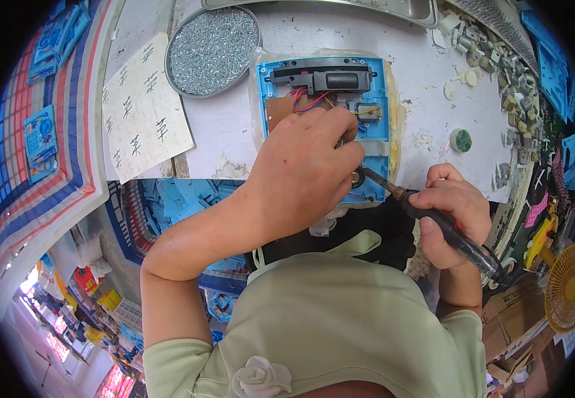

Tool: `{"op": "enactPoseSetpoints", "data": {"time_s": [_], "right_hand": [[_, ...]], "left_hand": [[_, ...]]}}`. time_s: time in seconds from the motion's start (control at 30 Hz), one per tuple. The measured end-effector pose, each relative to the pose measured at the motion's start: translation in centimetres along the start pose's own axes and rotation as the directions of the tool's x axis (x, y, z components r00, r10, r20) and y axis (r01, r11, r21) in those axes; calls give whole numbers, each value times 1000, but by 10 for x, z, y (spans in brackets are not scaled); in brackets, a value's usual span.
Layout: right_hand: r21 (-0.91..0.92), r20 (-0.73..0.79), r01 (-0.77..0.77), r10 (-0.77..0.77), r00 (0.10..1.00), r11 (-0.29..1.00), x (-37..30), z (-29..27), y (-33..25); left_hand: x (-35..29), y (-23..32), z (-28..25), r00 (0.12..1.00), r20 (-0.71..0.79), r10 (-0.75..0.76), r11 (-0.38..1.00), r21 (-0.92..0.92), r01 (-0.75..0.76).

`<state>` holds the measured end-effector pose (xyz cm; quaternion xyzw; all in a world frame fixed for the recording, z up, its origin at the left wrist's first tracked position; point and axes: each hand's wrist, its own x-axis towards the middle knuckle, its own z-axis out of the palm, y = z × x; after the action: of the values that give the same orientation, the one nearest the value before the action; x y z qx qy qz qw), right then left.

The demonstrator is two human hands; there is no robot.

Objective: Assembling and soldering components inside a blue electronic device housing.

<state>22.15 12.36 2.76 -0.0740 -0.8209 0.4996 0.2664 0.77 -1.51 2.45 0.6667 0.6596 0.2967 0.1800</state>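
Shell (379, 166) of blue plastic lies open at the near edge of the tabletop (287, 33), with red wires (298, 99) just beyond the left hand (307, 172), whose fingers are bent close together inside it, tips hidden, so what they grip cannot be told. The right hand (456, 205) has its fingers wrapped round the dark handle of a soldering iron (460, 244), its tip beside a small round part (356, 178) low in the shell. Good work here, in this judgement, calls for a steady shell, brief tip contact at the joint only, and left fingers kept clear.
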Motion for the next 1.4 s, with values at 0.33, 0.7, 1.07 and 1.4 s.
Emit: {"op": "enactPoseSetpoints", "data": {"time_s": [0.33,0.7,1.07,1.4], "right_hand": [[-11,24,0,0,1000,1000,3,1,-3],[-18,-14,-66,66,998,998,-2,-7,-13],[42,-850,-200,140,508,979,-121,-154,-20],[-203,-972,-448,-125,197,871,-157,-234,-30]], "left_hand": [[0,0,1,1000,-14,2,1000,1,-2],[-2,0,0,1000,-4,2,1000,12,-2],[0,1,-2,999,-1,40,996,76,-40],[-4,2,-1,994,-35,101,993,68,-98]]}}
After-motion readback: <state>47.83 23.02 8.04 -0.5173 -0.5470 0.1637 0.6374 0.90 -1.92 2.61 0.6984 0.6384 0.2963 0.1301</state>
